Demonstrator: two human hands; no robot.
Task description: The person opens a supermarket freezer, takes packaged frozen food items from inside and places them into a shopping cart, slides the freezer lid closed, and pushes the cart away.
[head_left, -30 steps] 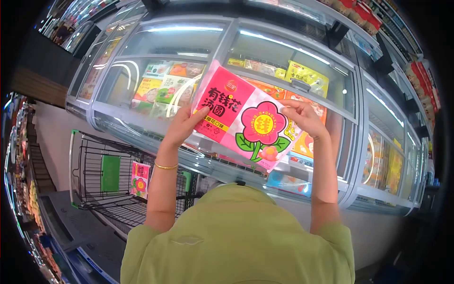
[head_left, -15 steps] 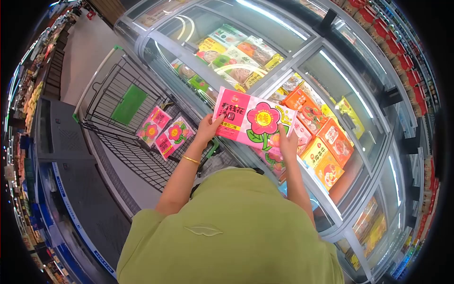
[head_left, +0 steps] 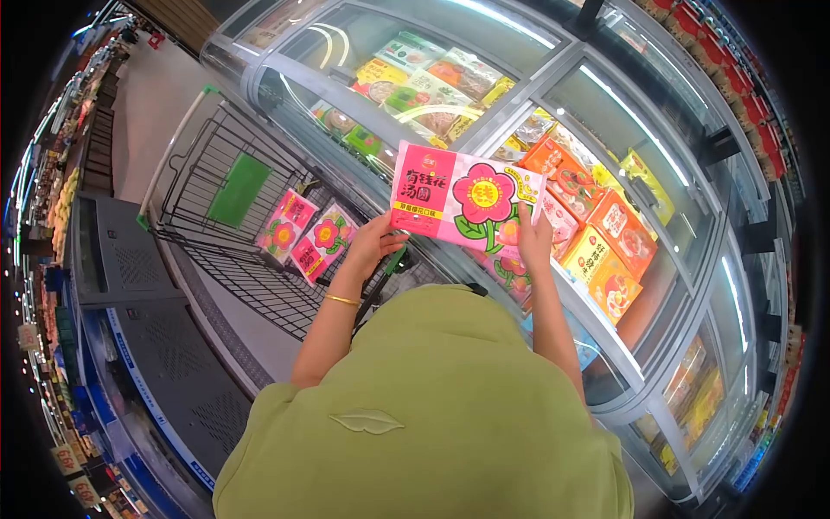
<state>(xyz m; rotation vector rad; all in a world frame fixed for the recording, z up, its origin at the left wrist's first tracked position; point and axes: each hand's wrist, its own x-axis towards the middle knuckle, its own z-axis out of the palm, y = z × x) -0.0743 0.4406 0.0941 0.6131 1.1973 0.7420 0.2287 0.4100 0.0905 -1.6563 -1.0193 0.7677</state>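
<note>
Both hands are on one flat rectangular pink-and-white plastic food pack with a big pink flower printed on it [head_left: 467,201], held up a bit toward 1 o'clock from the middle of the view, front facing up at the camera. The left hand [head_left: 370,246], with a thin gold-coloured bangle [head_left: 343,300] on its wrist, grasps the pack's edge at about 8 o'clock. The right hand [head_left: 534,242] has it at about 4 o'clock, thumb pressed on the printed side. Can't tell how hard either one is squeezing.

Over at 9 o'clock from the pack there's a black wire shopping cart [head_left: 259,281] with a green rectangular panel [head_left: 239,190]. Two matching pink flower-print packs [head_left: 322,242] lie just beside each other in there.

From 11 round to 4 o'clock it's all grey-framed glass freezer chest [head_left: 532,91]. Inside, orange flat food packs [head_left: 624,229] sit at about 3 o'clock from the held pack and a yellow-and-orange pack [head_left: 603,270] at 4. At 5 o'clock another pink flower-print pack [head_left: 512,270] pokes out, partly hidden by the held one and the right hand.
</note>
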